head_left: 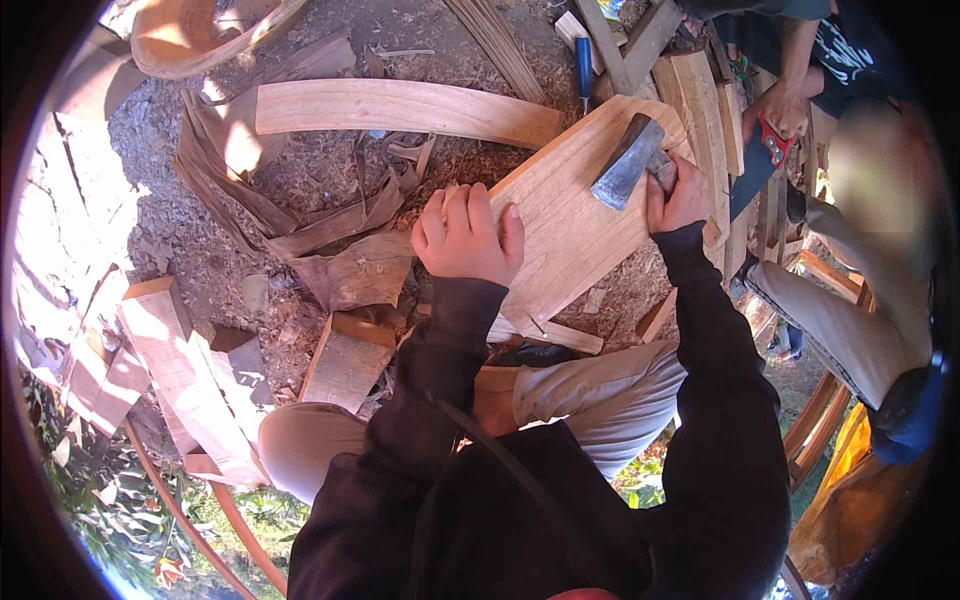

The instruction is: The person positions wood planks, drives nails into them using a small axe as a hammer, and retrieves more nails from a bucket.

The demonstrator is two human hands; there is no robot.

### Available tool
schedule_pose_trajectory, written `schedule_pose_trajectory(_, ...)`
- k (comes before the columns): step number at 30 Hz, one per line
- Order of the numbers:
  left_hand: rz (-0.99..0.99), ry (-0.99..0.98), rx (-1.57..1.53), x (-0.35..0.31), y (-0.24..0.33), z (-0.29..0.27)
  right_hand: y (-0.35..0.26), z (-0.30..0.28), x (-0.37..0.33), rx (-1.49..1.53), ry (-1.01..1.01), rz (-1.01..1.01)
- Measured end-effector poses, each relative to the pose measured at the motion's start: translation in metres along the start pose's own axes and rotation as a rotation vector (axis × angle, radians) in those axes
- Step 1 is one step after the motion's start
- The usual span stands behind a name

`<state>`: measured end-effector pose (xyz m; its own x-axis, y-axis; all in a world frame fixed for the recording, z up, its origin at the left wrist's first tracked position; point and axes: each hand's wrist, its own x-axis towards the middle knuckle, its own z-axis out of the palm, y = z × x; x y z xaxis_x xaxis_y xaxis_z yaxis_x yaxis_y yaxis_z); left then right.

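Note:
A pale, flat wooden board [570, 215] with angled corners leans in front of me, slanting up to the right. My left hand [468, 235] grips its left edge, fingers curled over the side and thumb near the face. In my right hand [682, 195], closed round a short stretch of handle just below the head, is a hatchet [630, 165]. Its dark metal head lies over the upper right of the board, blade toward the lower left. Whether the blade touches the wood I cannot tell. My palm hides most of the handle.
A curved plank [390, 108] and dry husk-like sheets [350, 270] lie on chip-strewn ground. A blue-handled tool [584, 68] stands beyond the board. Cut wood blocks [345, 365] are at lower left. At right, another person's hand holds a red-handled saw [774, 145] by stacked timber [690, 110].

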<state>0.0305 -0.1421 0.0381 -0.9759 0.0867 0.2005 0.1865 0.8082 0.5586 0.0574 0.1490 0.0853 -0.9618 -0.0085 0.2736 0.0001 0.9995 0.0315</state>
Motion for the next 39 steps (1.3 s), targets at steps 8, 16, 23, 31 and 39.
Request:
schedule_pose_trajectory(8,0.132,0.115,0.207,-0.003,0.0,0.008,0.003,0.004,0.002,0.003,0.046,-0.035)
schedule_pose_trajectory(16,0.49,-0.084,0.135,-0.001,0.007,0.001,-0.035,-0.057,-0.046,0.689,-0.356,0.194)
schedule_pose_trajectory(23,0.486,-0.046,0.169,-0.003,0.009,0.006,-0.117,-0.125,-0.168,1.238,-0.702,0.401)
schedule_pose_trajectory(31,0.503,-0.039,0.21,-0.009,0.006,0.009,-0.114,-0.132,-0.177,1.158,-0.679,0.329)
schedule_pose_trajectory(39,0.478,-0.044,0.171,-0.009,0.003,0.007,-0.124,-0.1,-0.177,0.739,-0.735,0.171)
